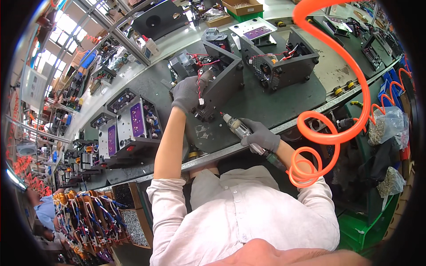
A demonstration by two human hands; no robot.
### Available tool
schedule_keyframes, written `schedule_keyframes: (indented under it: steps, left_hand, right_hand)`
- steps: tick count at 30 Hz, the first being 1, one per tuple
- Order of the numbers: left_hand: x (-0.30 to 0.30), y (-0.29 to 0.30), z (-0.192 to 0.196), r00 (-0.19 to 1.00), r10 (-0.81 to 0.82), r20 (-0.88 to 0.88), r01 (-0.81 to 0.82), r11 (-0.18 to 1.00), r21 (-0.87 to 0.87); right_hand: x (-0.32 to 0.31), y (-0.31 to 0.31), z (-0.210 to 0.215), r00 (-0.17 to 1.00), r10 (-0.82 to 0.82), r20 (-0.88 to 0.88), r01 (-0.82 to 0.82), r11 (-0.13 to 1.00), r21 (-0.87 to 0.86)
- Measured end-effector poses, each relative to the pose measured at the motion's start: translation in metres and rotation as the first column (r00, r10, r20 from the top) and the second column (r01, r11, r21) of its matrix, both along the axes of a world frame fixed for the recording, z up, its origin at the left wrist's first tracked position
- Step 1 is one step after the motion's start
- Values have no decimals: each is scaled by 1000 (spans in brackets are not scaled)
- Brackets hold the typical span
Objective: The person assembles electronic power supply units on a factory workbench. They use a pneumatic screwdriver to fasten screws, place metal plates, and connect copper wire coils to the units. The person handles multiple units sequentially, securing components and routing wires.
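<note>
My left hand (187, 94), in a grey glove, reaches into a dark metal housing (228, 80) with its fingers closed at a red-and-black wire (199, 88). A white plug (201, 101) hangs from the wire's lower end. The left fingertips are partly lost against the dark parts. My right hand (262, 136), also gloved, is wrapped round a pneumatic screwdriver (239, 127). Its tip points up and left toward the housing's lower end, apart from it. A black finned part (182, 64) adjoins the housing on its left.
A second dark housing (284, 66) with wires stands to the right. Units with purple boards (137, 119) sit at left. A coiled orange air hose (355, 84) loops over the right side. Wire bundles (84, 217) and a box of small screws (135, 226) are at lower left.
</note>
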State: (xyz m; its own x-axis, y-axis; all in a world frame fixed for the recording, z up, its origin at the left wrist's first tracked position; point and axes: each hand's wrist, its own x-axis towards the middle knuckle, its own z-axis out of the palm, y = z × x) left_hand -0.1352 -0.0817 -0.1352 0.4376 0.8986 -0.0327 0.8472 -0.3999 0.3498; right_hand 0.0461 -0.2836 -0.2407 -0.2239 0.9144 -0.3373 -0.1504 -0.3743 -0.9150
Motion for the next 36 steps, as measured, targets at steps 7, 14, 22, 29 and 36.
schedule_keyframes:
  steps: [7, 14, 22, 29, 36]
  left_hand:
    - [-13, -25, -20, 907, -197, 373, -20, 863, 505]
    - [-39, -114, -115, 916, -173, 362, -94, 785, 613]
    - [-28, -111, -156, 966, -175, 190, 58, 863, 502]
    - [-42, -112, -98, 219, 652, 726, 525, 549, -651]
    - [-43, -121, -94, 111, 664, 739, 562, 572, -597]
  right_hand:
    - [-2, -11, 9, 993, -10, -116, 13, 1000, 21]
    - [10, -54, 17, 976, -39, -215, 30, 999, -42]
    - [1, -66, 28, 988, -35, -150, 31, 999, -27]
    - [-8, -65, 39, 983, 51, -175, -54, 998, -15]
    - [-14, -65, 43, 968, 57, -243, -63, 998, -18]
